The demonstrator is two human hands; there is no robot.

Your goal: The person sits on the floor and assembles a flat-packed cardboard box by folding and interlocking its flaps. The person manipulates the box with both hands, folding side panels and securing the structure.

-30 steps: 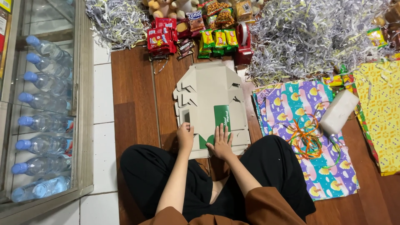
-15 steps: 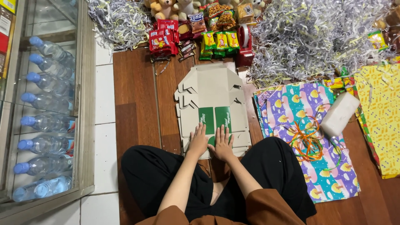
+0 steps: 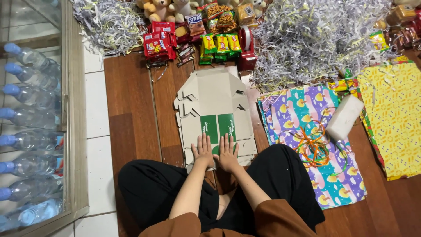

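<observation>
Both hands are flat and open, palms down, on the near end of a stack of flattened cardboard boxes (image 3: pixel 215 116) lying on the wooden floor (image 3: pixel 131 101) right in front of the crossed legs. Left hand (image 3: pixel 204 150) and right hand (image 3: pixel 228 152) sit side by side, just below two folded-in green flaps (image 3: pixel 219 126), gripping nothing.

What I'd worry about: the sheets in that stack look fanned out along the left edge, so pressing down on one end could make them skid on the smooth wood and go further out of line. A crease pushed while they're crooked would probably come out skewed. Shredded paper (image 3: pixel 315 39) sits just beside the far right corner and could get caught in a fold.
</observation>
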